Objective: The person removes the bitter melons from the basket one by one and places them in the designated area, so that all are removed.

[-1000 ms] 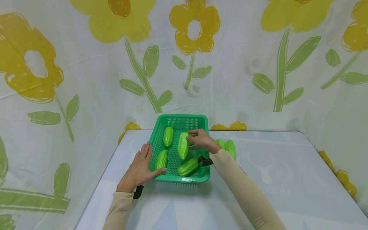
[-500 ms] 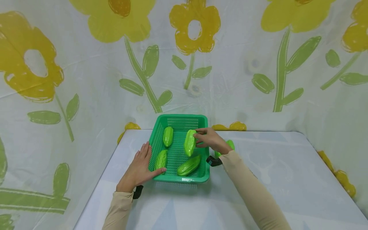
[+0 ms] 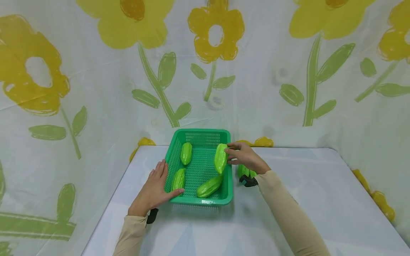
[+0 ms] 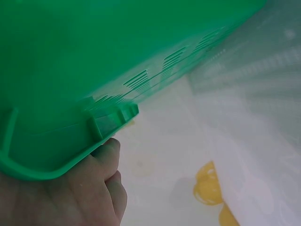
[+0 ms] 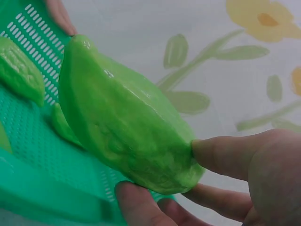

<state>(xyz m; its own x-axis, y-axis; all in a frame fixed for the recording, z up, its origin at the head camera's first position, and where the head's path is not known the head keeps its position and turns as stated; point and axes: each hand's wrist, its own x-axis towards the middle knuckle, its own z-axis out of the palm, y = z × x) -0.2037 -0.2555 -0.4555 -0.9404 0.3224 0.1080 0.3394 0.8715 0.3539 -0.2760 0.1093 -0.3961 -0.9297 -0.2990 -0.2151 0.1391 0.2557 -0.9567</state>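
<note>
My right hand [image 3: 245,157] pinches one end of a light-green bitter gourd [image 3: 221,158] between thumb and fingers. In the head view this gourd overlaps the right side of a green basket [image 3: 174,138]; the right wrist view shows it tilted, with the basket behind it. Three more gourds lie in the basket: one at back left [image 3: 186,154], one at front left [image 3: 178,180], and one slanting at front right [image 3: 209,186]. My left hand [image 3: 153,190] rests at the basket's front-left corner, fingers straight along the left side, thumb across the rim.
Beyond the basket's right wall, more green gourds [image 3: 246,171] lie on the white table [image 3: 304,199], partly hidden by my right hand and wrist strap. A flower-printed curtain [image 3: 262,99] stands close behind the basket.
My right hand has carried the held gourd rightward, from over the basket's middle to its right side. The left hand and the three gourds lying in the basket stay put.
</note>
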